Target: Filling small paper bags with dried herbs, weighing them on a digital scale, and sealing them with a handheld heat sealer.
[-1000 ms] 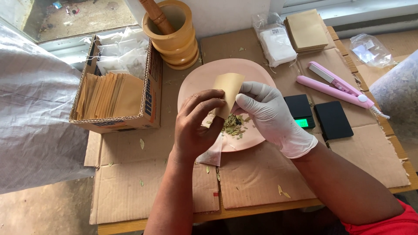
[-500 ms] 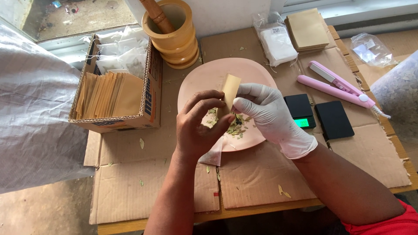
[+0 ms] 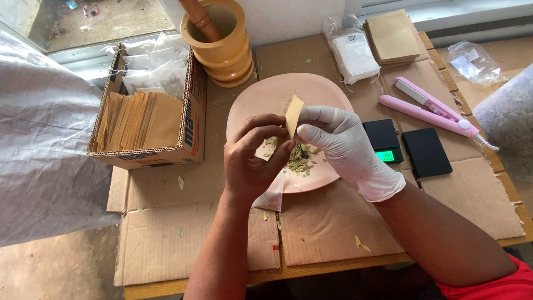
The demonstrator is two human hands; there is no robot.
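Note:
A small tan paper packet (image 3: 293, 114) is held upright over a pink plate (image 3: 261, 100). My bare left hand (image 3: 252, 161) pinches its lower edge, and my right hand (image 3: 341, 144), in a white glove, grips it from the other side. Under the hands, on the plate, lies a little heap of dried green leaves (image 3: 300, 158). A white filter bag (image 3: 270, 197) hangs below my left hand at the plate's near rim.
A cardboard box (image 3: 191, 119) at left holds tan packets and white bags. A wooden mortar with pestle (image 3: 219, 41) stands behind the plate. To the right lie a small scale with a lit display (image 3: 383, 141), its black lid (image 3: 426, 153), a pink heat sealer (image 3: 430, 108) and packet stacks (image 3: 391, 36).
Both hands have turned the tan packet from flat-faced to edge-on and drawn it slightly nearer. The leaves and the plate have stayed put.

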